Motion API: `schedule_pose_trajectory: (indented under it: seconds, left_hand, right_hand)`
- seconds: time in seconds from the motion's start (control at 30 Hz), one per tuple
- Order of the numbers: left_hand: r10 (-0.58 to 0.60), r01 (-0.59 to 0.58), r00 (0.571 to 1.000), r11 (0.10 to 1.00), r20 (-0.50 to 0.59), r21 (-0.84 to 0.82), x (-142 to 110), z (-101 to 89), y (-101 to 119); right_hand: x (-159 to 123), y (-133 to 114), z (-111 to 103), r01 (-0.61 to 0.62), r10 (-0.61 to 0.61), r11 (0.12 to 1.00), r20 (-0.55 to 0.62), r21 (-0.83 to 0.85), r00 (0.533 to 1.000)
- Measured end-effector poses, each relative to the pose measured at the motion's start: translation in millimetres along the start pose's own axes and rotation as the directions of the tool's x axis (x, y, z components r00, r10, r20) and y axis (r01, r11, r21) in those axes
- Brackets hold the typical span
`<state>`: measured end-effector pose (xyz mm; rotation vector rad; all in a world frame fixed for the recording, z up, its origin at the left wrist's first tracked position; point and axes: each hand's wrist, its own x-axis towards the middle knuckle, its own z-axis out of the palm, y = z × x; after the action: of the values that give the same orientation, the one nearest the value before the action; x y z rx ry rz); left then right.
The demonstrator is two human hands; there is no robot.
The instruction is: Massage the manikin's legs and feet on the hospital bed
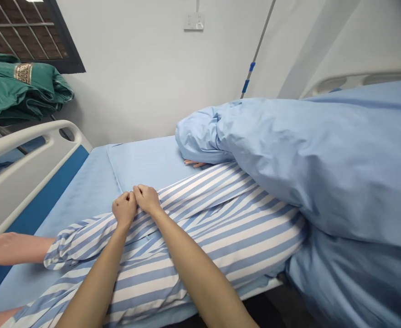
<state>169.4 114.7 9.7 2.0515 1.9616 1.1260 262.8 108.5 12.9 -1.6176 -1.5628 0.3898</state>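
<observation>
Both my hands are closed into fists, side by side and touching, at about knee height on the far leg of a figure lying on the bed. My left hand (124, 208) is nearer the foot end. My right hand (146, 198) sits just beside it, towards the hip. No object shows in either fist; the undersides of the fingers are hidden. Blue-and-white striped trousers (217, 228) cover the figure's legs, and one bare foot (7, 248) sticks out at the left. Fingertips of the figure's hand (194, 163) peek out beneath a blue quilt (275, 146).
The bed has a light blue sheet (146, 157) and a white and blue end board (60, 146) at the left. Folded green cloth (19, 86) lies behind that board. A thin pole (258, 50) stands near the wall. The quilt hangs over the near edge at the right.
</observation>
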Motion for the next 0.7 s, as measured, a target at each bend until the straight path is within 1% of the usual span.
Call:
schedule_pose_trajectory:
  seconds: [0.1,0.17,0.37,0.47,0.53,0.6,0.63,0.7]
  left_hand:
    - [0.006,-0.006,1.000,1.000,0.007,-0.009,1,0.9,0]
    - [-0.002,0.002,1.000,1.000,0.018,-0.010,2,1.9,-1]
    - [-0.036,0.036,0.998,0.999,0.050,0.001,3,3.2,-1]
    - [-0.046,0.046,0.997,0.999,0.061,-0.001,3,2.5,1]
    - [-0.052,0.053,0.996,0.999,0.068,-0.002,3,2.5,2]
    - [-0.065,0.066,0.995,0.998,0.071,-0.001,3,3.6,2]
    - [-0.072,0.072,0.995,0.997,0.071,-0.001,3,4.4,2]
    - [-0.085,0.086,0.994,0.996,0.071,-0.001,1,5.7,1]
  right_hand:
    - [1,0,-2,0.015,-0.016,0.999,0.033,0.031,0.999]
    - [2,2,-1,0.021,-0.023,0.998,0.035,0.056,0.999]
    - [5,1,3,-0.023,0.022,0.997,0.018,0.069,1.000]
    - [10,-3,-5,-0.010,0.005,0.997,0.063,0.078,0.998]
    - [14,-5,-14,0.063,-0.068,0.995,0.071,0.073,0.995]
    - [16,-3,-20,0.115,-0.118,0.991,0.037,0.073,0.992]
    - [17,0,-21,0.113,-0.114,0.991,0.016,0.070,0.993]
    - [16,6,-19,0.062,-0.062,0.997,0.006,0.044,0.998]
